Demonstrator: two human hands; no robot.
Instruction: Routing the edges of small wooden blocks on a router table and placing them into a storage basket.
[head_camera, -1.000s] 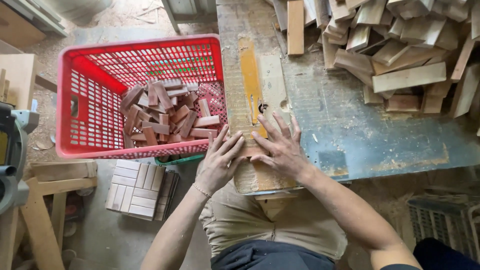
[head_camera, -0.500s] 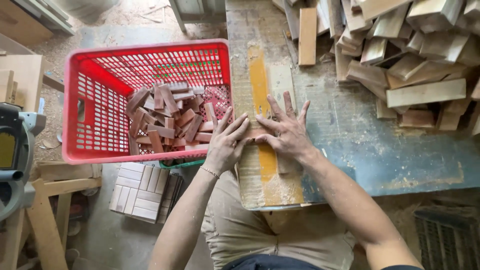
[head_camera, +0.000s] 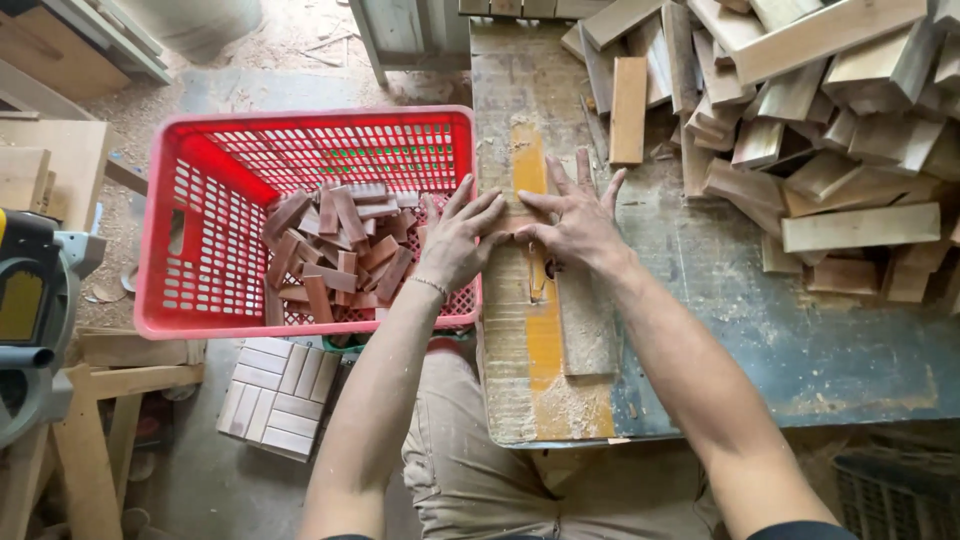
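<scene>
At the centre of the frame we see a small wood piece (head_camera: 515, 222) lying on the saw table (head_camera: 760, 350), mostly hidden beneath fingertips. Our left hand (head_camera: 458, 245) and right hand (head_camera: 572, 225) press on it, fingers spread. Left of them sits a red basket (head_camera: 165, 240) of reddish blocks (head_camera: 335, 255); upper right, a pile of wood offcuts (head_camera: 820, 110).

Dusty saw table (head_camera: 760, 350), heap of wooden offcuts (head_camera: 800, 130), loose slat (head_camera: 628, 110)
</scene>
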